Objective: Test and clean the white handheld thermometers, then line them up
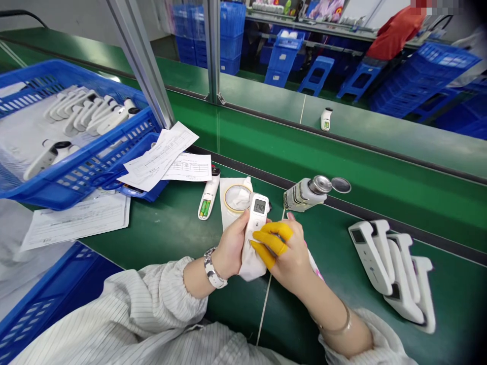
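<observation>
My left hand (233,248) is closed around a white infrared thermometer (260,207), its lit display facing up. My right hand (287,253) has yellow finger cots on several fingers, which are pressed together against the handle. White, cloth-like material, apparently a wipe (253,269), lies around the handle's lower end; my fingers partly hide it. Just beyond my hands are a round dish (238,196) with white material in it and a metal-topped bottle (304,195) with its lid flipped up. Left of the dish lies another thermometer (209,195), its battery compartment uncovered and green batteries showing.
Several white thermometers (395,276) lie stacked at the right. A blue basket (125,137) with more thermometers stands at the left, beside printed papers (163,157). One thermometer (326,119) stands across the green belt (258,137). A metal post (142,61) rises behind the basket.
</observation>
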`<state>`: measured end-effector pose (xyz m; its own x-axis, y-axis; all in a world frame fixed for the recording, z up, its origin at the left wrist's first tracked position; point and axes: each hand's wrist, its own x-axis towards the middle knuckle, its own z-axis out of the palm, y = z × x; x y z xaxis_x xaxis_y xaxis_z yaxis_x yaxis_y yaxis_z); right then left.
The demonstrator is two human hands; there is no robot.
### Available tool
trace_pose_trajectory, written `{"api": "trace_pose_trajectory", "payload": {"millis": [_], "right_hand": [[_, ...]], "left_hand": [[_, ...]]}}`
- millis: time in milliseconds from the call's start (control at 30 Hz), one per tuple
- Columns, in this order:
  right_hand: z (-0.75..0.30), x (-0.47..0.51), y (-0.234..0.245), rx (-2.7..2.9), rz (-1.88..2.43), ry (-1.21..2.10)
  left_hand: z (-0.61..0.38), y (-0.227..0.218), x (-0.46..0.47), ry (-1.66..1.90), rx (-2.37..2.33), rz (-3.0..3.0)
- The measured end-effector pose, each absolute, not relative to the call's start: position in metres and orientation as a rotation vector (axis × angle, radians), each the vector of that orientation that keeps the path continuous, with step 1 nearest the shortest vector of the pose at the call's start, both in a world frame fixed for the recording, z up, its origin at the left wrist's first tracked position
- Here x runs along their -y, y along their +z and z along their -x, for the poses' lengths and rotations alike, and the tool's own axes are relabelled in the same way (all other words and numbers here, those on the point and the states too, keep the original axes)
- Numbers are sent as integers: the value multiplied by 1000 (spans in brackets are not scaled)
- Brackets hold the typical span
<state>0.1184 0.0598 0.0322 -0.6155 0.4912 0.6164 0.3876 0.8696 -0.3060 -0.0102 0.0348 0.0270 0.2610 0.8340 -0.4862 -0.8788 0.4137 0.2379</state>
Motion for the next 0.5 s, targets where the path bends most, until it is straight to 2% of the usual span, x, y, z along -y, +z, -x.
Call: {"api": "trace_pose_trajectory", "payload": {"millis": [367,500], "right_hand": [[-144,-35,22,2452,436,273],[-162,-52,27,2338,611,178]], "left_hand": [[18,29,-38,1218,-713,-46],[21,34,-38,1188,-681,-35]]}}
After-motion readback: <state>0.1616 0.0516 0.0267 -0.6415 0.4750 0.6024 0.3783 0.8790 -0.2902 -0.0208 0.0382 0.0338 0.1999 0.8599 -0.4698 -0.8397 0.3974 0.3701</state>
